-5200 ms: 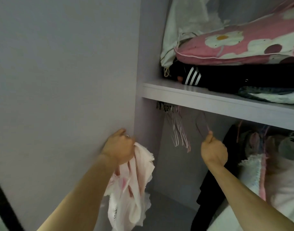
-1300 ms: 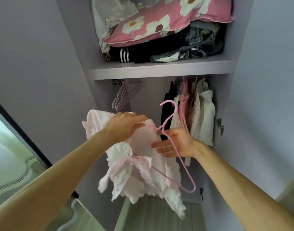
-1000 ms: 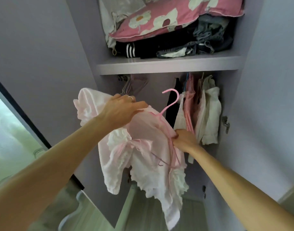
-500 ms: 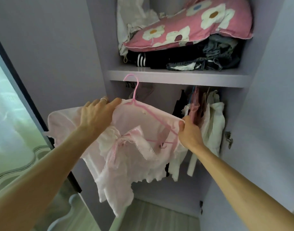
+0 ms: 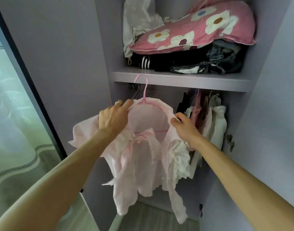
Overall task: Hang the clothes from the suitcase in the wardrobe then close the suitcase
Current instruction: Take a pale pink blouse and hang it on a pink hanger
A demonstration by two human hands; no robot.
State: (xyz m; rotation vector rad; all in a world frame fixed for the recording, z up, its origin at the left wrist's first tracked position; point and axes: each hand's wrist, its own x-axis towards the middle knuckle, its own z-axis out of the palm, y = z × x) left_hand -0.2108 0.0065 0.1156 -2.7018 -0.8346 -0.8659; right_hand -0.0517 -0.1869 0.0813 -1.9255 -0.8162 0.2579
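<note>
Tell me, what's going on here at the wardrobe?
A person is fitting a pale pink blouse onto a pink hanger in front of the open wardrobe. The left hand grips one shoulder of the blouse and the right hand pinches the other. The hanger's hook points up in front of the shelf, not yet on the rail. Other clothes already hang to the right.

Flowered pink pillow (image 5: pixel 192 30) rests on folded dark garments (image 5: pixel 174 62).
</note>
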